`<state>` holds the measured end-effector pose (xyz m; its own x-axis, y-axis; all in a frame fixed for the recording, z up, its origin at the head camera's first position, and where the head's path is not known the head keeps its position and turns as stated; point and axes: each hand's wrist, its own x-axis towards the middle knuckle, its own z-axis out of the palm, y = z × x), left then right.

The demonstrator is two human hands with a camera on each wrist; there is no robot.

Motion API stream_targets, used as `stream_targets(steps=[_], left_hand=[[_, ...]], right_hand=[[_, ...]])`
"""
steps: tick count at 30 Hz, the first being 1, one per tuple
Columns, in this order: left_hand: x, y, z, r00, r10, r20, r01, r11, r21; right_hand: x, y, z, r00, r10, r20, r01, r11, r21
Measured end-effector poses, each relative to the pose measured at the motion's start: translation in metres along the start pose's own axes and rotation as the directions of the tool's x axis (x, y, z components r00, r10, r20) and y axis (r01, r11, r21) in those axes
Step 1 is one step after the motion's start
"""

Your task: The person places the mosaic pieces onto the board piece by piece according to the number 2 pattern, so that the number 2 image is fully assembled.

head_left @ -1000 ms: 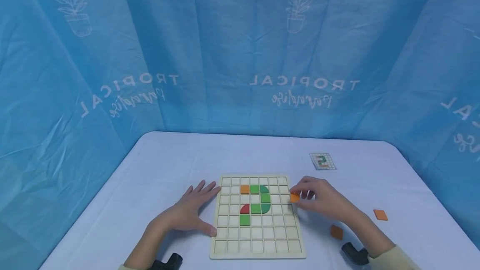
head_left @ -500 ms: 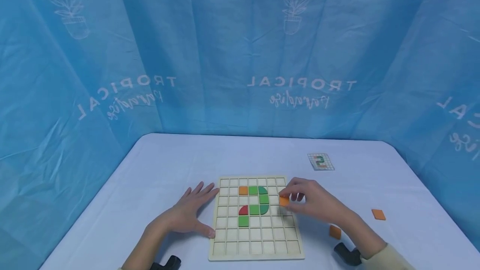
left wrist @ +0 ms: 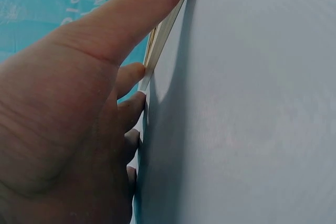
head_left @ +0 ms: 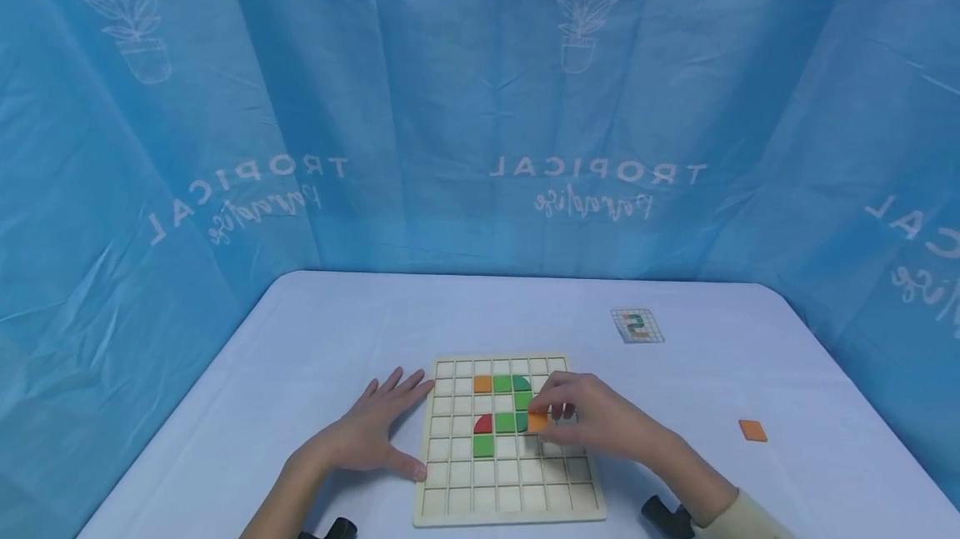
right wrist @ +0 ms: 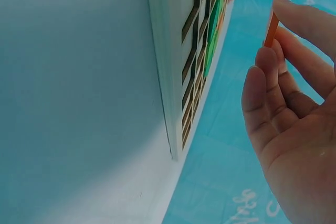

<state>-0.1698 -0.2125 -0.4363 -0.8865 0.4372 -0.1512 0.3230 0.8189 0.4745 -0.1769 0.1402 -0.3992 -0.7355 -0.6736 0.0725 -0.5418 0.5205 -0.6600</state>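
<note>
A cream grid board (head_left: 510, 516) lies on the white table, with red, green and orange tiles set in some squares. Over its right half, my right hand (head_left: 588, 414) pinches a square orange tile (head_left: 537, 422) between thumb and fingers. That tile overlaps the dark green quarter-round in the head view. In the right wrist view the tile (right wrist: 271, 30) is held edge-on, apart from the board (right wrist: 163, 51). My left hand (head_left: 367, 426) lies spread along the board's left edge, thumb and fingertips right at the rim. The left wrist view shows its thumb (left wrist: 126, 19) against that edge.
Another orange tile (head_left: 753, 431) lies on the table at the right. Behind the board is a small pattern card (head_left: 637, 326). A blue curtain (head_left: 465, 106) hangs around the table. A black wrist device (head_left: 666, 516) sits under the right wrist.
My right hand has carried the orange tile leftward from the board's right edge to over its coloured tiles. A loose orange tile near that forearm is now hidden. The left hand stays put.
</note>
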Motion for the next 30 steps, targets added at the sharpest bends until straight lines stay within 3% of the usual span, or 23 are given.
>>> stream_targets(steps=[17,23,26,30], left_hand=[[-0.002,-0.002,-0.001,0.999,0.038,-0.009,-0.038,0.999,-0.008],[-0.001,-0.003,0.0,0.999,0.051,-0.007,-0.051,0.999,-0.008],[0.0,-0.002,0.0,0.999,0.043,-0.004,-0.043,0.999,-0.008],[-0.001,-0.002,0.0,1.0,0.02,0.002,-0.02,1.0,-0.011]], right_hand=[[0.013,-0.016,0.019,0.996,-0.061,0.059,0.061,0.998,0.003],[0.014,-0.014,0.027,0.987,-0.147,0.061,0.148,0.989,-0.025],[0.015,-0.014,0.03,0.982,-0.175,0.065,0.178,0.983,-0.043],[0.018,-0.018,0.035,0.985,-0.151,0.081,0.155,0.987,-0.044]])
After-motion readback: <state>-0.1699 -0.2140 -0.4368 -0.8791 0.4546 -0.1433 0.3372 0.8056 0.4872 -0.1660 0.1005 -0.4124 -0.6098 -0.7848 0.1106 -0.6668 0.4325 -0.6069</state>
